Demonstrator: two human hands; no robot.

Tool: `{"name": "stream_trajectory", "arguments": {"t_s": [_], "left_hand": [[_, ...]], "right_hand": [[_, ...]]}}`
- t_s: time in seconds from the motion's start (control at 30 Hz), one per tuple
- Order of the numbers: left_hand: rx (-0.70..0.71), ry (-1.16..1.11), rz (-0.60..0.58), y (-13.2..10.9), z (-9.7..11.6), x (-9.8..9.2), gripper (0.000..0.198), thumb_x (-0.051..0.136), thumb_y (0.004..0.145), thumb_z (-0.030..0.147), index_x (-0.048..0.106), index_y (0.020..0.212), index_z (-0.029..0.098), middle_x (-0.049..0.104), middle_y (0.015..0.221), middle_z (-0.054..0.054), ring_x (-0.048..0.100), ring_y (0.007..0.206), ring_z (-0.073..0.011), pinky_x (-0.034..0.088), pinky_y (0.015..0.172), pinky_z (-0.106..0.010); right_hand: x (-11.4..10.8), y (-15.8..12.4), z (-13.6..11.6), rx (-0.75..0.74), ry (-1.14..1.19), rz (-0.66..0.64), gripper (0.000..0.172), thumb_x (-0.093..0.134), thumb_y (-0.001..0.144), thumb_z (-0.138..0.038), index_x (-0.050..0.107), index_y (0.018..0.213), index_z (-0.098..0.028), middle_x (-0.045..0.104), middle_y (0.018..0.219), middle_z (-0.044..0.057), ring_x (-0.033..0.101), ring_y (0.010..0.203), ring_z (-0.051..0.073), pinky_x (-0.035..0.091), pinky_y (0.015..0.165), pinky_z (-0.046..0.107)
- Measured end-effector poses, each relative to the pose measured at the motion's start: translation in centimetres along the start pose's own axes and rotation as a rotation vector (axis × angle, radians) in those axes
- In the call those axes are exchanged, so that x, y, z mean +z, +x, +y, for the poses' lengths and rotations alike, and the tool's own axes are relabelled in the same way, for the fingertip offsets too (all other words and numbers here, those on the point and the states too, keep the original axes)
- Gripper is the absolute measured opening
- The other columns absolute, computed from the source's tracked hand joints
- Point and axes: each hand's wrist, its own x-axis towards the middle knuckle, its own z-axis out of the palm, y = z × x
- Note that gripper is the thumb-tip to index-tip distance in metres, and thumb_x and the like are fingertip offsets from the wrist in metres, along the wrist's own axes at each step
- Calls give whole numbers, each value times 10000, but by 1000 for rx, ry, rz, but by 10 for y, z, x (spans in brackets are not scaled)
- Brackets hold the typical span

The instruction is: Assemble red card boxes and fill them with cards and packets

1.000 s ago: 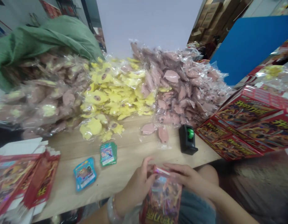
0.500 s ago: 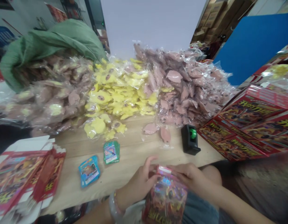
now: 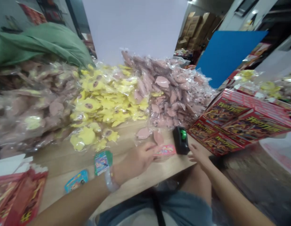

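Observation:
My left hand [image 3: 138,161] reaches over the wooden table [image 3: 140,179] and pinches a small pink flat packet [image 3: 166,150] at its fingertips. A beaded bracelet [image 3: 110,180] sits on that wrist, just beside a green-edged stack of cards [image 3: 102,162]. My right hand [image 3: 199,156] is open and holds nothing, with spread fingers close to a black tape dispenser [image 3: 180,140] with a green roll. A blue stack of cards [image 3: 76,181] lies near the table's front edge. The shiny red pack from earlier is not visible.
Large heaps of bagged yellow plush pieces [image 3: 100,105] and pink plush pieces [image 3: 169,94] cover the table's back. Printed red boxes [image 3: 239,121] stand at the right, flat red box blanks [image 3: 18,194] at the left. A green sack [image 3: 41,40] lies behind.
Both hands have moved apart and forward over the table. The shiny red pack has left view, and my left hand now has the pink packet. My view has turned slightly left.

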Motion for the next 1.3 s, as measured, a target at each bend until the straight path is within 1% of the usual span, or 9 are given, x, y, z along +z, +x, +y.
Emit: {"name": "stream_trajectory", "arguments": {"t_s": [0.2, 0.53, 0.63, 0.8, 0.9, 1.03, 1.13, 1.23, 1.3], "left_hand": [[-118, 75, -54, -6, -16, 32, 451, 332, 909, 212, 294, 1357, 237, 454, 1293, -106, 487, 1121, -233, 424, 929, -383], [-228, 68, -95, 2, -14, 25, 388, 354, 895, 205, 359, 1283, 213, 502, 1238, -95, 517, 1079, -227, 438, 898, -367], [-224, 81, -73, 7, -10, 25, 386, 362, 889, 196, 365, 1274, 214, 495, 1248, -90, 504, 1094, -219, 423, 919, -358], [-235, 152, -68, 15, -7, 41, 416, 353, 886, 164, 344, 1299, 211, 503, 1217, -108, 522, 1063, -233, 443, 878, -363], [-258, 200, -66, 13, -2, 46, 433, 347, 890, 173, 316, 1322, 203, 510, 1197, -124, 546, 1018, -249, 462, 832, -377], [-206, 164, -69, -1, 27, 17, 423, 358, 893, 197, 344, 1316, 178, 545, 1149, -128, 559, 987, -254, 468, 818, -364], [-121, 22, -73, -18, 38, -29, 439, 432, 868, 202, 369, 1301, 235, 569, 1142, -73, 571, 974, -210, 460, 837, -307], [-278, 61, 111, -56, 12, -69, 459, 505, 827, 227, 404, 1275, 222, 595, 1109, -65, 574, 984, -216, 459, 838, -313], [-521, 234, 239, -96, -15, -78, 429, 539, 802, 265, 462, 1215, 176, 597, 1102, -98, 559, 1013, -255, 438, 865, -364]], "right_hand": [[7, 26, -10, 397, 314, -299, 123, 631, 623, -164, 554, 709, -120, 619, 662, 127, 637, 630, 251, 528, 558, 436], [9, -39, 27, 189, 409, -69, 166, 617, 604, -306, 508, 527, -207, 590, 698, 66, 559, 866, 276, 448, 799, 373], [14, -70, 10, 135, 371, -72, 189, 638, 602, -339, 525, 527, -207, 564, 641, 53, 529, 771, 253, 430, 736, 356], [63, -116, -50, 58, 690, -335, 331, 592, 708, -472, 524, 571, -179, 502, 564, -5, 448, 553, 127, 390, 578, 254], [89, -118, -55, 93, 656, -225, 393, 583, 686, -535, 472, 534, -190, 459, 504, -22, 390, 461, 106, 357, 486, 251], [75, -113, -31, 9, 374, -120, 439, 682, 523, -553, 521, 726, -199, 563, 676, 18, 525, 644, 196, 433, 574, 301], [61, -115, -28, -185, 273, -334, 520, 698, 572, -483, 529, 984, -213, 627, 903, 63, 569, 834, 247, 467, 677, 313], [78, -117, -39, -266, 134, -647, 425, 550, 739, -485, 543, 1034, -179, 656, 942, 90, 605, 861, 254, 487, 729, 329], [102, -116, -49, -231, -8, -634, 433, 500, 771, -486, 559, 1014, -132, 656, 928, 134, 602, 883, 299, 472, 771, 409]]}}
